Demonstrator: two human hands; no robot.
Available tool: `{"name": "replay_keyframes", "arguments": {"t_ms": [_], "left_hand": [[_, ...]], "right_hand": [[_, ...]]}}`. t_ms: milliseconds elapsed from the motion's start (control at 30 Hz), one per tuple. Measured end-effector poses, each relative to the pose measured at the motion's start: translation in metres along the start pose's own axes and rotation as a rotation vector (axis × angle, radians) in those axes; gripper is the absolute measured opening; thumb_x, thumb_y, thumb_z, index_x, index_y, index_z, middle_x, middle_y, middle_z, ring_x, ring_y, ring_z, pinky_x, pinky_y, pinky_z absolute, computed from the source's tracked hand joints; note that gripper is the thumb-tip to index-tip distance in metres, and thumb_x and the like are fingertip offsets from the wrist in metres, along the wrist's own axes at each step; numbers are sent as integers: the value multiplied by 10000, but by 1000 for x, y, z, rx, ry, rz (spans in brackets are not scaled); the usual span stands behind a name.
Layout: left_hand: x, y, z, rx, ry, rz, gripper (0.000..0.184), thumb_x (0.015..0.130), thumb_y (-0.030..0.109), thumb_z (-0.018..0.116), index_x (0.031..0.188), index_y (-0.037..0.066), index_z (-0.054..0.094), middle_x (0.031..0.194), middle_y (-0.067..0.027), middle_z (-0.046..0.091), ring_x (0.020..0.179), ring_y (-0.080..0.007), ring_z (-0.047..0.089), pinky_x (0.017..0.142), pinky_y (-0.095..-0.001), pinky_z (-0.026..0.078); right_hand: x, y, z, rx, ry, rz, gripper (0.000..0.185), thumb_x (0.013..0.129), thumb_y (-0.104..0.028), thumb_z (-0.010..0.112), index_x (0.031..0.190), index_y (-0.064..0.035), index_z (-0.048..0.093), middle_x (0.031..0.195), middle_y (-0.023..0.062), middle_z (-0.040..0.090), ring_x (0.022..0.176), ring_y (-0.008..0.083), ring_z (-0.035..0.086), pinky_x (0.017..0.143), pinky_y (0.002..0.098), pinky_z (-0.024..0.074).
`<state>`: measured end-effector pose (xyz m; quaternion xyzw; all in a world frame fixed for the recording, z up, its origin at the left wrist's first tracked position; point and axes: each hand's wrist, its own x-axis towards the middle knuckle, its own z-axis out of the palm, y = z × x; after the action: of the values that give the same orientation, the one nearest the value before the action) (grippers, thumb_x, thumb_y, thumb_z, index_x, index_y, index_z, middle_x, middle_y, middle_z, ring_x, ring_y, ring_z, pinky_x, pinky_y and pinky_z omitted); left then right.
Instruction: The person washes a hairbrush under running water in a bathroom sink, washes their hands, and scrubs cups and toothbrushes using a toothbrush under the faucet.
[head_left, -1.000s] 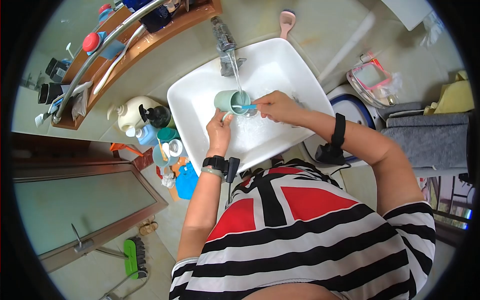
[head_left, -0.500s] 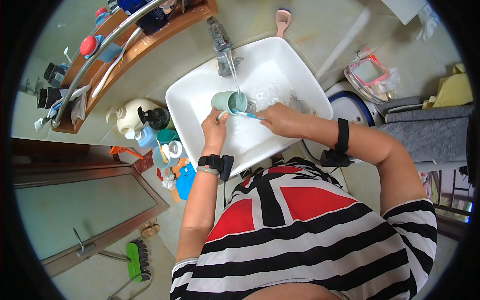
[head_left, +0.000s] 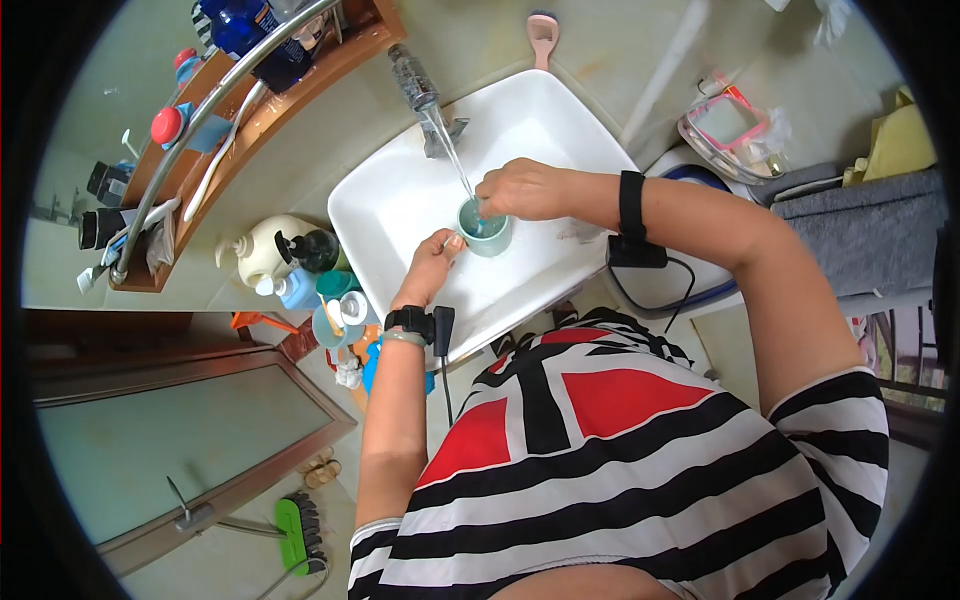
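In the head view, a pale green cup (head_left: pixel 490 242) stands roughly upright under the tap's stream in the white sink (head_left: pixel 373 203). My left hand (head_left: pixel 432 266) grips it at its left side, by the handle. Above the rim, my right hand (head_left: pixel 524 189) is closed around a toothbrush (head_left: pixel 481 225), mostly hidden by the fingers, whose lower end dips into the cup. Water (head_left: pixel 452 158) runs from the tap (head_left: pixel 413 80) into the cup beside my right fingers.
Several bottles, among them a cream pump bottle (head_left: pixel 270 245) and a black pump bottle (head_left: pixel 318 250), crowd the sink's left side. A wooden shelf (head_left: pixel 290 95) curves above them. A pink brush (head_left: pixel 542 42) lies behind the sink. Grey towels (head_left: pixel 860 235) hang at right.
The cup has turned from lying tilted sideways to roughly upright. My right hand has moved up and left, bringing the toothbrush from beside the cup into its mouth. The view has shifted slightly.
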<state>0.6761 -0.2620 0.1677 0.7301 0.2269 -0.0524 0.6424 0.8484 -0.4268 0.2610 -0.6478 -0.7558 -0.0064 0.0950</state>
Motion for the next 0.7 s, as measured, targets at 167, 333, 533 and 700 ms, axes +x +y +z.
{"name": "replay_keyframes", "arguments": {"t_ms": [167, 333, 533, 700], "left_hand": [[17, -15, -16, 102, -140, 14, 279, 957, 301, 510, 959, 40, 608, 792, 28, 560, 697, -94, 410, 671, -250, 377], [24, -11, -19, 333, -44, 124, 266, 940, 257, 541, 956, 0, 610, 784, 5, 572, 735, -101, 464, 695, -260, 404], [37, -16, -9, 125, 35, 110, 194, 887, 182, 619, 919, -8, 645, 706, -28, 578, 651, -121, 454, 653, -262, 410], [37, -18, -9, 209, 106, 119, 223, 878, 204, 632, 945, -7, 653, 725, -45, 604, 654, -128, 487, 648, -271, 425]], "right_hand": [[-2, 6, 8, -83, -13, -29, 155, 728, -56, 578, 875, -73, 625, 840, 110, 562, 798, 281, 624, 623, 397, 519], [3, -16, 6, -101, -267, 205, 133, 701, -63, 582, 813, -16, 635, 788, 196, 635, 741, 324, 658, 633, 397, 532], [27, -17, 2, 343, -395, 501, 175, 764, -106, 527, 761, 30, 636, 784, 232, 647, 741, 379, 649, 649, 434, 526], [9, -3, 33, 456, -301, 794, 216, 796, -130, 484, 786, 27, 631, 809, 238, 645, 748, 378, 642, 684, 443, 508]]}}
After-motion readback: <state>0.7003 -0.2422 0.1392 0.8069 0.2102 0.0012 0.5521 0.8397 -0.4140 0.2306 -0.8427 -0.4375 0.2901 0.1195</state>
